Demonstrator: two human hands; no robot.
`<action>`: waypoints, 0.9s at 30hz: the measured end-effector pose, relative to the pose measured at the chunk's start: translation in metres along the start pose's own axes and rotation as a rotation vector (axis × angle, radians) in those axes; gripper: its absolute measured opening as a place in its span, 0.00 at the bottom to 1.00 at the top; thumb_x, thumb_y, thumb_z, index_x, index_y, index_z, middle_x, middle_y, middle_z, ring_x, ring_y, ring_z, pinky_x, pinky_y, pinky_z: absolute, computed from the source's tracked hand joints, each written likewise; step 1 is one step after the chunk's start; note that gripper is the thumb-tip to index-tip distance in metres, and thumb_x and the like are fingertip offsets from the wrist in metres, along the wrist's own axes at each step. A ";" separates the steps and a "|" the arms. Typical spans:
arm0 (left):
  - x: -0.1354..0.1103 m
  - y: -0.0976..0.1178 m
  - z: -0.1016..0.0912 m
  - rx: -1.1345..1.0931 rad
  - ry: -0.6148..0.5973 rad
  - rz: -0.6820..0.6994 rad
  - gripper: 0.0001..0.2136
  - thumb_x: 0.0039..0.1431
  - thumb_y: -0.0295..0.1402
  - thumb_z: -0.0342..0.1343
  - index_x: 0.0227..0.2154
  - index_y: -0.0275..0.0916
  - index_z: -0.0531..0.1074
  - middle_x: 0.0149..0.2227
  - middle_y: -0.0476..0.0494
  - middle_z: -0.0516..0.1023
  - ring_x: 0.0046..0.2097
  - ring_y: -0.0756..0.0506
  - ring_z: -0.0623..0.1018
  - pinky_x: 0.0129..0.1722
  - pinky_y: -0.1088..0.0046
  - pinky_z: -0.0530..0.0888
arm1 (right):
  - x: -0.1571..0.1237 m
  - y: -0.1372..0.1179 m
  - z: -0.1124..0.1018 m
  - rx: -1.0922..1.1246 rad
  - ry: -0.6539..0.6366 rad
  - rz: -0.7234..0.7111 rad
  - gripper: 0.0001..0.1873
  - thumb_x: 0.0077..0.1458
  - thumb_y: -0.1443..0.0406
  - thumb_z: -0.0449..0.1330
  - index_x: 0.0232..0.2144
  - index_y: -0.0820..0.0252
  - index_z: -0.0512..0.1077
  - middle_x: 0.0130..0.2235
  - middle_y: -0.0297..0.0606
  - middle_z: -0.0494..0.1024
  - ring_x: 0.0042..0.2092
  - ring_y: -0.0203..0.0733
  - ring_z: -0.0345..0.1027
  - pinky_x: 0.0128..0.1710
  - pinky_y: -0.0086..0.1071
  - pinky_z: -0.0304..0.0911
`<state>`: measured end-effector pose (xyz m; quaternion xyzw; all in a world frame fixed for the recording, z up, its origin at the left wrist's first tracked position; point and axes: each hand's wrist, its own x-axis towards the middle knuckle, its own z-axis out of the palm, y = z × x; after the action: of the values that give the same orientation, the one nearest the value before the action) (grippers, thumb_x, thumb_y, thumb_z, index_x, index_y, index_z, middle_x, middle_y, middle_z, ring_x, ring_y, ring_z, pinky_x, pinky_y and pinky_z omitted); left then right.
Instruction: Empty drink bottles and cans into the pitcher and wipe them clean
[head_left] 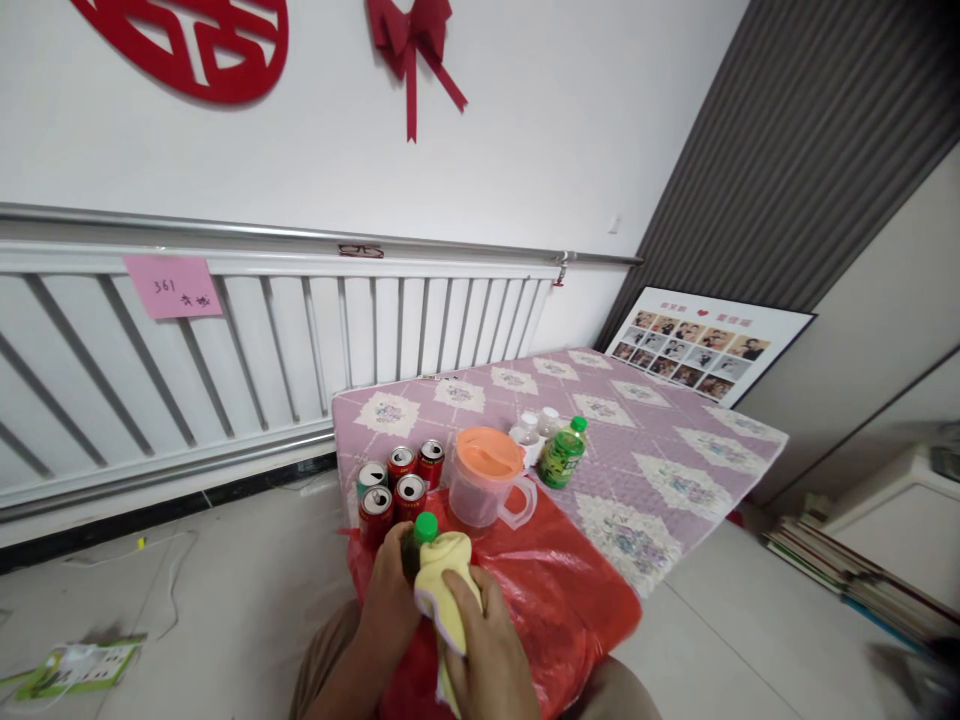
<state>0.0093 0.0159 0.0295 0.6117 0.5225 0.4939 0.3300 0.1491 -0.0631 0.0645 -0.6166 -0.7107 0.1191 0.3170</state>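
My left hand is wrapped round a dark bottle with a green cap, held low over my lap. My right hand grips a yellow cloth that is pressed around the bottle's upper part. Just beyond, on the table's near corner, stand several red drink cans. A clear jug with an orange lid sits beside them. Further right stands a green bottle with small white bottles behind it.
A red plastic bag lies across the near edge of the low table with the pink patterned cloth. A white radiator lines the wall. A photo board leans at right; books and a leaflet lie on the floor.
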 end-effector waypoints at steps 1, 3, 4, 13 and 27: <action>0.001 0.000 0.001 0.016 0.001 0.017 0.28 0.46 0.30 0.61 0.53 0.39 0.63 0.53 0.36 0.73 0.54 0.37 0.73 0.55 0.53 0.69 | 0.002 0.004 -0.002 0.021 0.028 0.016 0.34 0.48 0.75 0.54 0.58 0.51 0.66 0.57 0.46 0.67 0.58 0.50 0.65 0.55 0.41 0.65; 0.003 -0.001 0.002 0.039 -0.009 0.065 0.31 0.45 0.29 0.61 0.55 0.39 0.61 0.56 0.36 0.70 0.57 0.36 0.71 0.58 0.51 0.65 | 0.006 0.011 -0.003 0.070 0.065 0.043 0.31 0.50 0.75 0.51 0.57 0.57 0.65 0.54 0.48 0.70 0.55 0.48 0.67 0.54 0.40 0.66; 0.004 -0.003 0.001 0.042 -0.027 0.090 0.32 0.45 0.28 0.61 0.56 0.39 0.61 0.56 0.36 0.69 0.58 0.36 0.70 0.59 0.51 0.64 | 0.007 0.015 -0.002 0.098 0.075 0.053 0.31 0.50 0.75 0.50 0.57 0.59 0.65 0.52 0.47 0.71 0.54 0.46 0.68 0.54 0.39 0.66; 0.016 -0.013 -0.024 -0.158 -0.380 0.081 0.37 0.48 0.23 0.56 0.63 0.41 0.53 0.63 0.37 0.63 0.63 0.38 0.66 0.63 0.55 0.63 | 0.010 0.024 0.011 0.313 0.185 0.169 0.27 0.53 0.69 0.54 0.57 0.58 0.64 0.55 0.44 0.71 0.57 0.45 0.66 0.57 0.39 0.62; 0.002 0.005 -0.017 -0.063 -0.219 0.124 0.33 0.46 0.24 0.59 0.58 0.39 0.62 0.55 0.38 0.71 0.56 0.39 0.71 0.59 0.57 0.67 | 0.013 0.028 0.044 0.495 0.214 0.337 0.30 0.57 0.64 0.53 0.61 0.65 0.56 0.60 0.52 0.67 0.61 0.48 0.62 0.60 0.43 0.59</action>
<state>-0.0049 0.0151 0.0400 0.6824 0.4286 0.4599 0.3731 0.1450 -0.0355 0.0192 -0.6387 -0.5106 0.2738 0.5063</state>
